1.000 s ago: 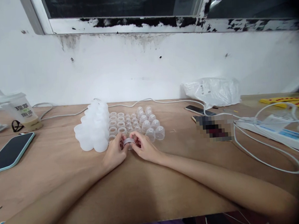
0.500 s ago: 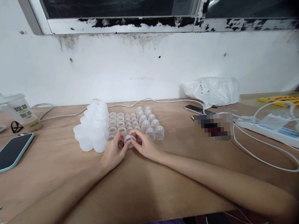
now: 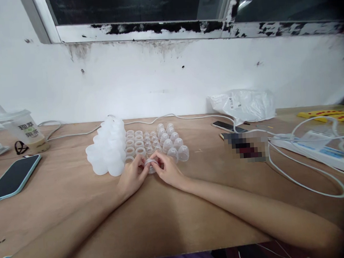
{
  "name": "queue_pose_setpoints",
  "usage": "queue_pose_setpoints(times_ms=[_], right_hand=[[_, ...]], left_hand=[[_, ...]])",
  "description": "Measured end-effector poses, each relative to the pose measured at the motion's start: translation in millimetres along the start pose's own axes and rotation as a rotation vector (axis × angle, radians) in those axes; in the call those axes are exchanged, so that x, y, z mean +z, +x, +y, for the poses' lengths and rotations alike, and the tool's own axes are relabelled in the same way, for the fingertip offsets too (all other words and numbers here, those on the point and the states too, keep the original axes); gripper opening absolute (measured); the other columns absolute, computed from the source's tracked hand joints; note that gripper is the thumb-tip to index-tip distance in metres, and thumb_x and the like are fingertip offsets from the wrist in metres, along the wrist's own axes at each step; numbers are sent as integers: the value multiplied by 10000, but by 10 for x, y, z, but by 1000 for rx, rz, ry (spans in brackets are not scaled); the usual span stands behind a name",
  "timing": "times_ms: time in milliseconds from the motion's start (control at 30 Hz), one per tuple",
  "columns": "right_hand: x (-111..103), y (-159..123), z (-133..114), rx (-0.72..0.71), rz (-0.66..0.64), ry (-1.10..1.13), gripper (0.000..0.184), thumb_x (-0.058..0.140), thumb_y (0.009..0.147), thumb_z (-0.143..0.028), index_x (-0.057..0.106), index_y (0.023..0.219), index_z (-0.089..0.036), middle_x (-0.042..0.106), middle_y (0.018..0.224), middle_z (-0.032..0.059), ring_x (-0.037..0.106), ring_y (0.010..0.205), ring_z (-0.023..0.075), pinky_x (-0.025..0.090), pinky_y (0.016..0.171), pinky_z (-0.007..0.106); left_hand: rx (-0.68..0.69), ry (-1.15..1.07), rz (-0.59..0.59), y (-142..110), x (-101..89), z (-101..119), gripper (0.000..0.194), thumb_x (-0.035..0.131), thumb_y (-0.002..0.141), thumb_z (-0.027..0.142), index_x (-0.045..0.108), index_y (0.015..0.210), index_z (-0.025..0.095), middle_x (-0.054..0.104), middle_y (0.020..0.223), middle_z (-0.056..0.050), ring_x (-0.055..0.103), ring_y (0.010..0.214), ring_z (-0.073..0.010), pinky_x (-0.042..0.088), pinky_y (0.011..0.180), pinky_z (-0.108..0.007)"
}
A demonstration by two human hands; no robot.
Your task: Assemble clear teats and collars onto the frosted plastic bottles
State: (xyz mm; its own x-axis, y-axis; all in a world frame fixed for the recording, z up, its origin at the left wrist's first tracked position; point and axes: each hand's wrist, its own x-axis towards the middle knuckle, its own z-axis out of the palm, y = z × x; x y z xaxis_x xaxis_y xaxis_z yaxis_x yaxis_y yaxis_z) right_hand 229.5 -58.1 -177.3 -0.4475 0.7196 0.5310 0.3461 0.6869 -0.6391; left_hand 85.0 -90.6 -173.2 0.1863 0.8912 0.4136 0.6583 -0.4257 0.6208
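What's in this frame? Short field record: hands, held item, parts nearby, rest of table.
left hand: pinches small clear part from its left side
right hand: pinches the same part from its right side
nearby: frosted white cups, clear rings, clear domes, in rows behind the hands
table: phone at left, drink cup, white cables, plastic bag

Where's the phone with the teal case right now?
The teal-cased phone lies face up on the wooden table at the far left, just in front of the drink cup.
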Motion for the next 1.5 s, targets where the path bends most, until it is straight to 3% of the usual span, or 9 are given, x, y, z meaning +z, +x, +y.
queue_pose_setpoints(times_ms=[167, 300, 467, 600, 733, 900, 1067, 1267, 1500], right_hand=[[-32, -15, -26, 51, -99, 154, 258, 472, 754, -245, 416, 1001, -202, 439, 738, -11, 461, 626, 90, 381, 524, 205], [-33, -19, -14, 209, -214, 471, 447, 458, 765, -360, 262, 1154, -260, 406, 834, 3, 504, 599, 85, 396, 420, 192], [3, 21, 74, 318, -268, 793, 631, 611, 653, -315, 266, 1180, -270, 444, 914, 17, 524, 692, 94, 444, 480, 192], [-24, 26, 98, 320, -356, 829, 468, 631, 637, -266, 444, 1061, -199, 534, 929, 34, 533, 838, 123, 460, 671, 245], [-54, 10, 82, 276, -404, 766, 368, 655, 609, -230, 517, 945, -176, 556, 995, 41, 517, 948, 138, 383, 870, 325], [-52, 9, 70, 289, -398, 769, 365, 657, 605, -224, 509, 935, -175, 554, 1026, 57, 517, 967, 135, 368, 887, 337], [-61, 2, 57, 301, -374, 778, 356, 656, 604, -214, 507, 925, -173, 567, 971, 45, 532, 919, 124, 391, 853, 317], [-74, -1, 28, 337, -166, 854, 317, 613, 652, -307, 496, 920, -184, 556, 883, 31, 566, 772, 129, 465, 659, 269], [-70, -3, 40, 360, -43, 919, 312, 602, 654, -350, 470, 887, -189, 514, 812, 11, 543, 702, 122, 483, 530, 237]], left_hand=[[37, 104, 24, 5, -7, -77, 57, 386, 787, 249, 388, 782, 192, 495, 585, 46, 467, 485, -86, 350, 483, -188], [139, 289, -17, -18, -36, -92, 49, 362, 790, 200, 402, 813, 185, 514, 680, 11, 489, 564, -107, 373, 508, -207], [309, 577, -43, -59, -147, 102, 149, 333, 806, 212, 461, 871, 170, 542, 859, -59, 484, 864, -185, 409, 652, -273], [408, 742, 45, -131, -427, 279, 319, 418, 773, 331, 426, 1050, 172, 443, 1132, -111, 410, 1018, -238, 350, 811, -365], [205, 935, 341, -158, -795, 180, 458, 446, 746, 427, 400, 1104, 146, 459, 1130, -131, 395, 1012, -305, 298, 805, -429], [163, 1049, 218, -109, -945, -99, 513, 452, 732, 469, 411, 1100, 113, 553, 964, -131, 451, 903, -311, 324, 715, -398], [171, 901, 259, -216, -898, -23, 534, 505, 708, 377, 340, 1147, 122, 539, 946, -116, 464, 893, -282, 350, 716, -382], [185, 313, 294, -236, -675, 201, 605, 556, 664, 327, 262, 1171, 179, 457, 988, -76, 474, 914, -192, 421, 728, -307], [2, -95, 55, -53, -129, 40, 356, 519, 704, 326, 403, 1003, 171, 528, 952, -54, 509, 872, -174, 409, 764, -321]])
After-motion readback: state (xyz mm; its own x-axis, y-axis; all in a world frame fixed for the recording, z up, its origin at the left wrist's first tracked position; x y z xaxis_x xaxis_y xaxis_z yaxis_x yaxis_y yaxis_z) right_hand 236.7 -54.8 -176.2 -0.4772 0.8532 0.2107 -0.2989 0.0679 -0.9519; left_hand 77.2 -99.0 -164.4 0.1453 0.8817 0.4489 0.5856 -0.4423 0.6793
